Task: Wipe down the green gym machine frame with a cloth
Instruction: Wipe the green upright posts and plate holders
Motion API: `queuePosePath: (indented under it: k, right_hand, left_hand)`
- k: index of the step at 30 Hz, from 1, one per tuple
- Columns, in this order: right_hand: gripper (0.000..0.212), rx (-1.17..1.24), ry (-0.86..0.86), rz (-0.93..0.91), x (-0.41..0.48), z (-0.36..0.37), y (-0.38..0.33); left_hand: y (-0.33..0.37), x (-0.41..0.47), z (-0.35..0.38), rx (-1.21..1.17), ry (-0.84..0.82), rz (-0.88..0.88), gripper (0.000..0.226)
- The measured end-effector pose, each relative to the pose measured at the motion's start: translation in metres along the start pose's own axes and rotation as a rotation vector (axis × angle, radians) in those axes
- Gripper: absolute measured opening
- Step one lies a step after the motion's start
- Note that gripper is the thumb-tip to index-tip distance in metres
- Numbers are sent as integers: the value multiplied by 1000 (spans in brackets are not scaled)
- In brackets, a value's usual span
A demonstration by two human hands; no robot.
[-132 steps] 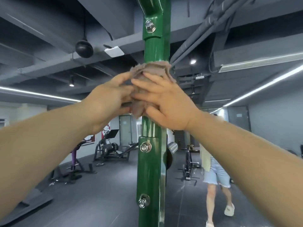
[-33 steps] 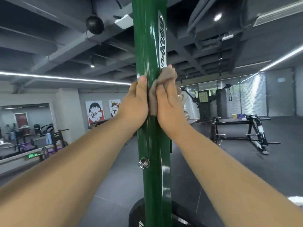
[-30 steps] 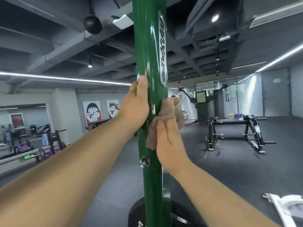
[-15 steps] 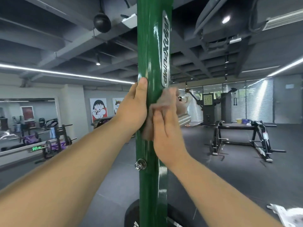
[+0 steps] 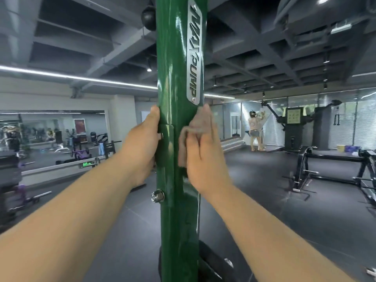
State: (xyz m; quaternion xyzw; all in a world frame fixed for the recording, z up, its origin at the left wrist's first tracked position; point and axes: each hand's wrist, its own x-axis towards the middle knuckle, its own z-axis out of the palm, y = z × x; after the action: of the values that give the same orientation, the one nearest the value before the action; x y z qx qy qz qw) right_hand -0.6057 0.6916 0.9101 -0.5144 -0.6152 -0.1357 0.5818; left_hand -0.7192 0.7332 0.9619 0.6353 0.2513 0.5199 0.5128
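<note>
A glossy green upright post [image 5: 177, 78] of the gym machine frame fills the middle of the view, with a metal nameplate [image 5: 194, 51] on its front right. My left hand [image 5: 140, 147] grips the post's left side, thumb lying up along the edge and fingers hidden behind it. My right hand [image 5: 205, 159] presses a grey-brown cloth [image 5: 183, 147] flat against the post's right side, just below the nameplate. Its fingers are straight and point upward. The cloth shows above my fingertips and beside my palm.
A steel bolt [image 5: 157, 196] sticks out of the post below my hands. A black weight plate [image 5: 213, 263] sits at the post's foot. A black rack [image 5: 325, 169] stands at the right, a person [image 5: 255, 129] stands far back, and mirrored equipment [image 5: 50, 131] lines the left wall.
My right hand has slid the cloth from the post's front round to its right side. My left hand keeps its grip at the same height. The camera has moved closer.
</note>
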Motion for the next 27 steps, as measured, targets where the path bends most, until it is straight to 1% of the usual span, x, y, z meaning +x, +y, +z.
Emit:
queuePosePath:
  k: [1, 2, 4, 6, 7, 9, 11, 14, 16, 18, 21, 23, 25, 26, 27]
  right_hand:
    - [56, -47, -46, -74, -25, 9, 4]
    - [60, -79, -51, -106, -38, 14, 8]
    - [60, -51, -50, -120, -34, 10, 11]
    - [62, 7, -51, -78, -9, -2, 6]
    - [62, 34, -40, -60, 6, -7, 3]
    - [63, 10, -21, -77, 14, -5, -1]
    - [64, -47, -28, -115, -18, 14, 8]
    - [65, -119, -141, -103, -97, 36, 38]
    - [65, -140, -182, -74, -108, 34, 53]
    - [67, -142, -149, -50, -81, 28, 46]
    - [65, -69, -18, 0, -39, 20, 19]
    - [62, -49, 4, 17, -49, 24, 11]
    - [63, -54, -31, 30, -81, 28, 7]
    - [65, -33, -42, 50, -97, 26, 3]
    - [66, 7, -14, 72, -109, 23, -1]
  left_hand:
    - [-2, -5, 0, -26, 16, -14, 46]
    - [-2, -6, -1, -45, -5, -22, 45]
    - [-7, -10, -4, -59, -105, -28, 54]
    - [-16, -17, -8, -48, -188, -1, 65]
    - [-19, -20, -8, -53, -201, 8, 67]
    - [-28, -27, -10, -53, -194, 26, 66]
    - [-32, -31, -10, -23, -183, 38, 65]
    - [-39, -29, -14, -14, -177, 39, 65]
    - [-44, -24, -18, -51, -202, 27, 66]
    - [-51, -17, -21, -47, -223, 2, 67]
    - [-60, -8, -25, -80, -263, -23, 65]
    - [-64, -2, -29, -106, -277, -49, 65]
    - [-68, 4, -35, -78, -273, -52, 61]
    - [-69, 6, -38, -50, -263, -26, 56]
    - [-71, 5, -40, -33, -240, 29, 47]
